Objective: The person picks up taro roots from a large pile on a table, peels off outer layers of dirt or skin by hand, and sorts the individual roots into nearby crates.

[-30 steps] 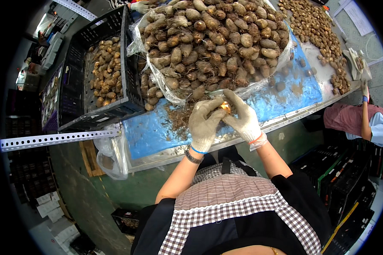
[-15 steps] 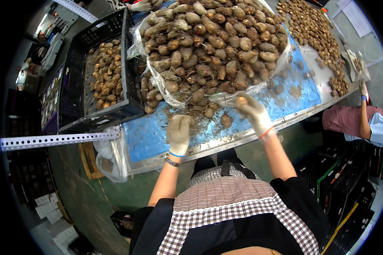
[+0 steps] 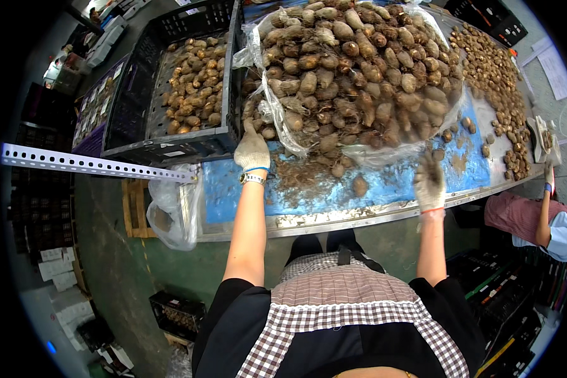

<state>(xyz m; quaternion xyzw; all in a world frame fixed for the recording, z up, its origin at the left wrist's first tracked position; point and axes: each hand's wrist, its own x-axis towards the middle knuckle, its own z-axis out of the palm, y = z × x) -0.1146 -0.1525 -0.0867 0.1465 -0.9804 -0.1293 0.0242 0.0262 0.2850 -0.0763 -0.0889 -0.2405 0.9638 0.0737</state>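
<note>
My left hand (image 3: 252, 153), in a pale work glove, reaches to the gap between the black crate (image 3: 170, 148) and the plastic-lined heap of small hairy taro corms (image 3: 359, 75). Its fingers are closed at a brown shape among loose corms there; I cannot make out what they hold. Over the blue sheet (image 3: 384, 189), right of a single taro corm (image 3: 360, 186), is my right hand (image 3: 429, 184), gloved and soiled at the fingers. Motion smears it, so its grip does not show. Cleaner corms (image 3: 198, 82) lie inside the crate.
Root debris (image 3: 299, 179) litters the sheet. More corms (image 3: 491, 75) spread over the table at the far right, where a co-worker (image 3: 529, 220) stands by a scale (image 3: 540, 140). A perforated metal bar (image 3: 94, 165) juts out at left; a plastic bag (image 3: 168, 214) hangs below.
My left hand has moved forward to the crate's side. My right hand has swung right, away from the heap's front edge; the corm it held no longer shows. The view has shifted.
</note>
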